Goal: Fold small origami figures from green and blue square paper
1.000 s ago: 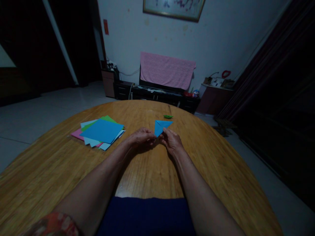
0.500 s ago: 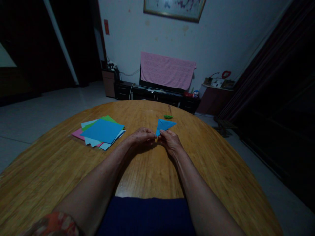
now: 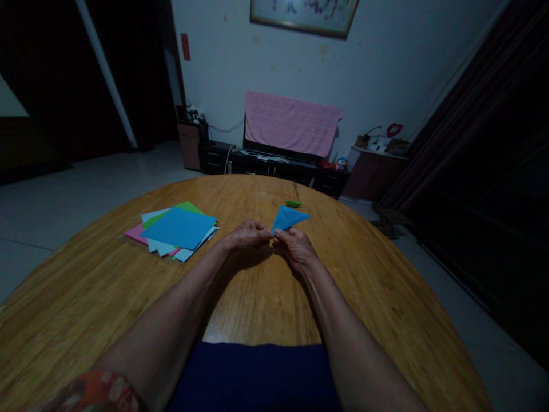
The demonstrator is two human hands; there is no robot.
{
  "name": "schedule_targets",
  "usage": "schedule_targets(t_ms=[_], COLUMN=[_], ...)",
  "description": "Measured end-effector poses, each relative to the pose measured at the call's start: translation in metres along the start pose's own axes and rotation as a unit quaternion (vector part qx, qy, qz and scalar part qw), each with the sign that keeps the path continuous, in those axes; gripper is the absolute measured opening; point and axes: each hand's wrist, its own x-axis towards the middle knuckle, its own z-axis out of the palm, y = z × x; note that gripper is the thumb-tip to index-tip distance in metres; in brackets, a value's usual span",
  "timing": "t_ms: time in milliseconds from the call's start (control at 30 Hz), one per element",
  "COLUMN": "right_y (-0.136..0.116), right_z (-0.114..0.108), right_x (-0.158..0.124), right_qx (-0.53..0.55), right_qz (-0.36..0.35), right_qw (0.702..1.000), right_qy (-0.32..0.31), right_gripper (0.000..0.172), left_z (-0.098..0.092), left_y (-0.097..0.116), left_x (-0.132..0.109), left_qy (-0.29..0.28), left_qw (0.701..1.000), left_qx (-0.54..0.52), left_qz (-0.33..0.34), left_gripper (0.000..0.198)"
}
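Observation:
A blue paper folded into a triangle [image 3: 289, 218] is held just above the round wooden table [image 3: 257, 297], its point toward me. My left hand [image 3: 247, 236] pinches its near tip from the left. My right hand [image 3: 295, 247] pinches the same tip from the right, fingers curled. The two hands touch each other at the paper's corner.
A loose stack of coloured paper sheets [image 3: 175, 230] with a blue one on top lies on the table left of my hands. A small green folded piece [image 3: 294, 203] sits near the far edge. Beyond the table stand a TV unit with a pink cloth [image 3: 291, 123] and dark curtains at right.
The blue triangle has turned slightly, its far corner swinging to the right and flattening. Both hands stay at its near tip, almost unmoved.

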Motion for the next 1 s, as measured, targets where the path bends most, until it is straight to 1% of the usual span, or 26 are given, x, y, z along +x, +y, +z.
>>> schedule_targets(t_ms=[100, 200, 367, 533, 600, 667, 733, 833, 900, 1000], right_y=[0.000, 0.000, -0.001, -0.001, 0.001, 0.003, 0.006, 0.009, 0.010, 0.010], right_z=[0.000, -0.002, -0.002, 0.001, 0.000, -0.002, -0.004, -0.007, -0.008, -0.007], right_x=[0.001, 0.001, 0.000, -0.001, 0.000, 0.003, 0.006, 0.010, 0.012, 0.012], right_qx=[0.006, 0.012, 0.013, 0.005, 0.006, 0.003, -0.005, -0.013, -0.009, 0.003], right_qz=[0.008, 0.019, 0.035, 0.025, 0.015, 0.002, -0.008, -0.019, -0.027, -0.032], right_qw=[1.000, 1.000, 0.999, 1.000, 1.000, 1.000, 1.000, 0.998, 0.998, 0.998], right_qy=[0.011, 0.019, 0.006, -0.013, -0.010, 0.004, 0.023, 0.051, 0.058, 0.057], right_gripper=[0.032, 0.032, 0.030, 0.028, 0.027, 0.026, 0.026, 0.025, 0.025, 0.025], left_z=[-0.002, -0.003, -0.003, 0.000, 0.001, 0.002, 0.003, 0.008, 0.012, 0.017], left_y=[-0.002, -0.003, 0.000, 0.000, 0.000, 0.001, 0.004, 0.010, 0.014, 0.017], left_x=[0.001, 0.001, 0.000, -0.001, 0.000, 0.001, 0.001, -0.001, -0.003, -0.007], left_qy=[-0.014, -0.011, -0.007, 0.011, 0.015, 0.035, 0.076, 0.128, 0.137, 0.125], left_qw=[1.000, 1.000, 1.000, 1.000, 1.000, 0.999, 0.995, 0.985, 0.982, 0.982], left_qx=[0.002, -0.002, -0.009, 0.000, -0.003, -0.020, -0.055, -0.111, -0.131, -0.144], left_qz=[-0.005, -0.009, -0.001, -0.013, -0.003, 0.019, 0.033, 0.027, 0.016, 0.009], left_gripper=[0.027, 0.027, 0.023, 0.022, 0.022, 0.020, 0.017, 0.014, 0.013, 0.010])
